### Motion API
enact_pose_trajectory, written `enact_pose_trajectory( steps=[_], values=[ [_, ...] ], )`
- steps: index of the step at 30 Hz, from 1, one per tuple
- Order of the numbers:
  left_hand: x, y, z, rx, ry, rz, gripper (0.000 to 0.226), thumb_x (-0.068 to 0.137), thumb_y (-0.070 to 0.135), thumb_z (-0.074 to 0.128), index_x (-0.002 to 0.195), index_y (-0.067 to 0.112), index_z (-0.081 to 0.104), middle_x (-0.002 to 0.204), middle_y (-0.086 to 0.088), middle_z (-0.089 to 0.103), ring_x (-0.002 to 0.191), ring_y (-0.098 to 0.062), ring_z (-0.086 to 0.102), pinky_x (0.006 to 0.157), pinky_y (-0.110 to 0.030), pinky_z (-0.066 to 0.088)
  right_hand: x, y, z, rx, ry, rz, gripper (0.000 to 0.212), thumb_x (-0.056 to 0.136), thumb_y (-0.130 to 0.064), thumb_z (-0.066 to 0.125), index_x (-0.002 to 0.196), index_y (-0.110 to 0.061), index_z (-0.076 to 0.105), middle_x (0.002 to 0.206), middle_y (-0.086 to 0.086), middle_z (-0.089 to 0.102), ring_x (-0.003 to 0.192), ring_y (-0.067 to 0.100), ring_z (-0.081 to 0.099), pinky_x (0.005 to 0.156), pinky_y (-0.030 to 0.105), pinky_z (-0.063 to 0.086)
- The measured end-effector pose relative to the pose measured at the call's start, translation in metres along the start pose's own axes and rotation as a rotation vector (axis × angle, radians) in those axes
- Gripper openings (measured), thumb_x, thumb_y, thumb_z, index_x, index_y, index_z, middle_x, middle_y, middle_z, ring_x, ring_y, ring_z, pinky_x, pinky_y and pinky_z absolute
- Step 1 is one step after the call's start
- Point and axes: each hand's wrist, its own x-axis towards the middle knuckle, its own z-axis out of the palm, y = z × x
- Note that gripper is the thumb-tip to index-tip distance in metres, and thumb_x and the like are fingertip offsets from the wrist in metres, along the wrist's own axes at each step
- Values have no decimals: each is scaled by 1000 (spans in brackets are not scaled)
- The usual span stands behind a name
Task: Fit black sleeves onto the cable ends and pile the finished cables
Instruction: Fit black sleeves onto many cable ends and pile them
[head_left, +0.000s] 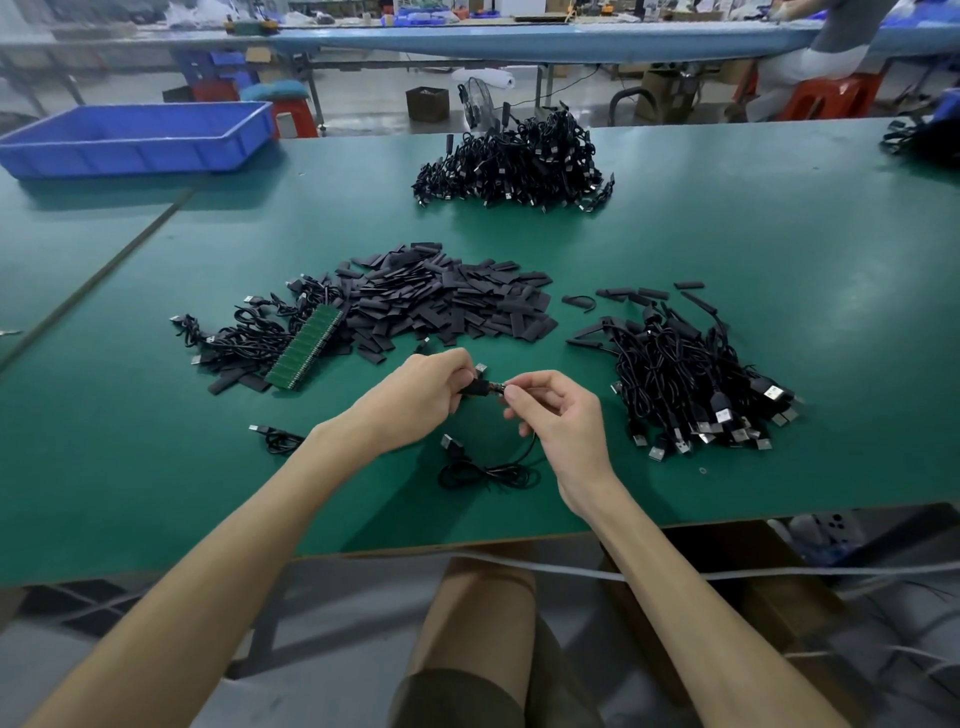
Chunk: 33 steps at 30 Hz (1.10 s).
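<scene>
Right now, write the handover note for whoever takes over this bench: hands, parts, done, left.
Left hand: fingers pinch a black sleeve.
Right hand: fingers pinch the cable end at the sleeve's mouth; the rest of that cable lies coiled on the table.
Parts: sleeve pile in the centre, left cable pile beside it, right cable pile, far cable pile.
Done: I cannot tell for sure which piles are finished.
Left: seat this sleeve, pile the cable, then continue with the rest.
</scene>
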Motion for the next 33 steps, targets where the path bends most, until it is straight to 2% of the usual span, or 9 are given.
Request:
enact_pose_trajectory(
  steps=[3,6,8,10,12,18,23,28,33],
  values=[
    [0,1,1,-12,-27,16,25,108,21,42,88,29,52,68,4,63,56,-10,47,54,-23,39,1,0,-1,19,30,11,8,91,-7,75,95,-14,75,87,7,78,78,17,73,61,23,53],
    [0,2,0,4,-37,52,19,107,23,47,91,27,57,71,7,65,58,-4,51,57,-23,38,2,2,-1,7,54,29,6,89,-9,77,89,-16,76,83,7,78,73,15,70,61,22,52],
    [-4,6,-4,100,-64,121,11,102,34,58,103,24,62,87,9,65,74,-5,57,68,-27,44,2,2,-1,11,64,54,4,89,-12,78,88,-16,76,79,7,77,69,15,66,61,24,52],
    [-9,8,-7,286,-68,204,27,99,39,62,119,21,62,106,7,60,91,-15,59,78,-35,49,2,3,-2,3,65,70,3,88,-15,79,87,-15,76,78,9,76,67,14,63,61,25,52],
    [-14,10,-8,418,2,278,30,102,34,58,128,18,61,114,2,57,97,-21,60,80,-42,52,2,4,-2,-10,62,73,4,88,-18,78,88,-15,76,79,8,76,67,13,63,62,26,52],
    [-17,13,-9,408,27,326,34,104,32,54,132,14,62,114,-4,60,97,-27,63,84,-45,52,1,3,-1,-2,20,55,3,91,-13,76,93,-13,75,85,2,79,79,13,75,62,21,55],
    [-20,9,-8,384,43,345,35,104,32,55,130,11,64,109,-6,64,93,-30,64,82,-48,52,1,3,-1,13,9,54,2,90,-10,76,92,-11,74,83,6,79,74,15,74,59,21,54],
    [-21,7,-7,282,78,408,29,103,26,57,116,4,69,101,-8,65,85,-29,65,80,-48,53,2,4,-3,46,8,78,2,91,-7,76,92,-7,75,80,9,78,70,18,74,68,25,59],
    [-23,7,-4,258,98,430,29,104,27,55,114,4,69,101,-7,64,86,-28,64,80,-46,52,3,5,-4,35,-7,94,3,91,-8,77,93,-7,75,81,10,78,70,19,74,72,27,61]
  ],
)
